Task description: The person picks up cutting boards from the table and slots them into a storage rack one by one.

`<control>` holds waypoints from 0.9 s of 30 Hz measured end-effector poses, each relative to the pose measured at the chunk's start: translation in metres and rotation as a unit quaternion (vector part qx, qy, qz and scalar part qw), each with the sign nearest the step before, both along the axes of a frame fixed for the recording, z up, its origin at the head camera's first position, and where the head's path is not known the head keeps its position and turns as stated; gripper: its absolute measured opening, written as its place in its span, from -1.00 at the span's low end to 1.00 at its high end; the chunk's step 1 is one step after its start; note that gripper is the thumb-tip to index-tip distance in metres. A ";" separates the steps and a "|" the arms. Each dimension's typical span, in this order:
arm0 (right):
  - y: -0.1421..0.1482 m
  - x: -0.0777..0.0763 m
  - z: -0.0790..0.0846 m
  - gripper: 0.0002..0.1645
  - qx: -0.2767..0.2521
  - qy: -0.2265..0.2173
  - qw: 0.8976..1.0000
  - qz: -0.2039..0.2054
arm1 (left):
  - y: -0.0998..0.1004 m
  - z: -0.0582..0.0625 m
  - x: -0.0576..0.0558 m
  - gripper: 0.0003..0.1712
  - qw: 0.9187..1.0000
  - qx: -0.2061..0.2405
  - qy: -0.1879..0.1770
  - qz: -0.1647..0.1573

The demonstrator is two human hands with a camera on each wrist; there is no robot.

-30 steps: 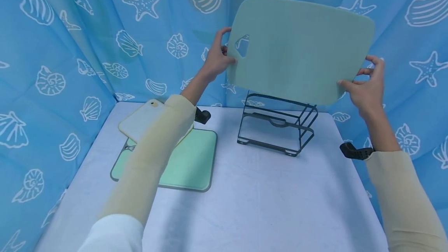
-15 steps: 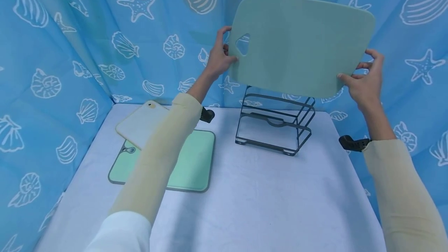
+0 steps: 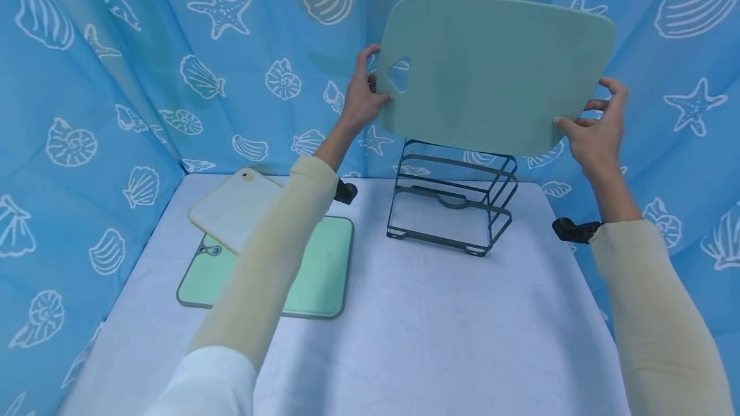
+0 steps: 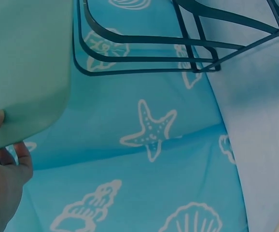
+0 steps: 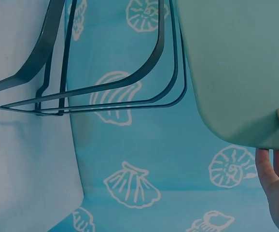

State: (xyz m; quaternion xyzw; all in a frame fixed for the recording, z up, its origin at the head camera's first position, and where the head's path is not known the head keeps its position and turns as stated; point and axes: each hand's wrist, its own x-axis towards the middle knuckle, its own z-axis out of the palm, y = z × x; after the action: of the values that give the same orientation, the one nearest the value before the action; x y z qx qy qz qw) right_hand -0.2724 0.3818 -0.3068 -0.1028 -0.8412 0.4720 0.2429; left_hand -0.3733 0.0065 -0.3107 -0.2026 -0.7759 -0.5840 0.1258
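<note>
A large plain green cutting board is held up in the air between both hands, its broad face toward the head camera. My left hand pinches its left edge beside the handle hole, thumb on the near face. The right hand pinches the lower right edge, its thumb also in front. Just below the board stands a black wire rack with upright dividers, its top partly covered by the board in the head view. In the left wrist view the board appears beside the rack's bars.
On the left of the white table, a white cutting board overlaps a green cutting board with a grey rim; the left sleeve hides part of both. A blue shell-patterned curtain hangs behind the rack and around the sides.
The held board has risen slightly and tilted a bit, uncovering more of the rack's top. The right hand has moved a little up and left. Both hands keep their grip.
</note>
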 end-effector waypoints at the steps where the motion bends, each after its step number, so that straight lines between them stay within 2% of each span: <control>1: 0.000 -0.001 0.000 -0.07 -0.001 0.002 1.000 -0.001 | 0.000 -0.001 0.000 -0.08 1.000 -0.001 0.003 0.000; 19: -0.002 -0.007 -0.008 -0.11 0.012 0.019 1.000 -0.013 | 0.003 -0.007 -0.005 -0.09 1.000 0.004 0.027 0.012; 27: -0.001 -0.009 -0.016 -0.11 0.033 0.017 0.999 -0.029 | 0.006 -0.016 -0.008 -0.10 1.000 -0.003 0.021 0.020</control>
State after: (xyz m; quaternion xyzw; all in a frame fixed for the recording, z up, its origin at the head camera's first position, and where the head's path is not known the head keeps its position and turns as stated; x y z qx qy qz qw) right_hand -0.2814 0.3806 -0.3231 -0.1110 -0.8486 0.4388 0.2738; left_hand -0.3814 0.0129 -0.3271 -0.1996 -0.7790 -0.5744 0.1527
